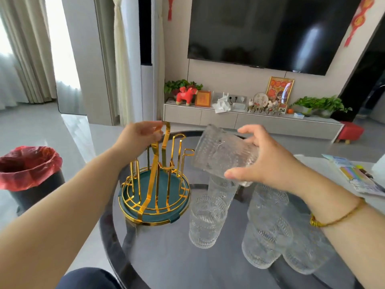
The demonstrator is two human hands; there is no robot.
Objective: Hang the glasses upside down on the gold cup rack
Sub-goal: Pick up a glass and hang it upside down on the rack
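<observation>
The gold cup rack [158, 163] stands on a green round tray [177, 213] at the left of a dark glass table. My left hand [138, 135] grips the top of the rack's tall gold handle. My right hand [260, 157] holds a clear embossed glass [220, 153] tilted on its side, just right of the rack's prongs, its mouth pointing up and to the left. Several more clear glasses stand on the table: one in the middle [206, 222] and a cluster at the right [268, 232]. No glass hangs on the rack.
A bin with a red bag [29, 170] stands on the floor at the left. Papers and a packet [354, 174] lie on a white surface at the right. The round table's edge [110, 243] curves near my knee. A TV cabinet is far behind.
</observation>
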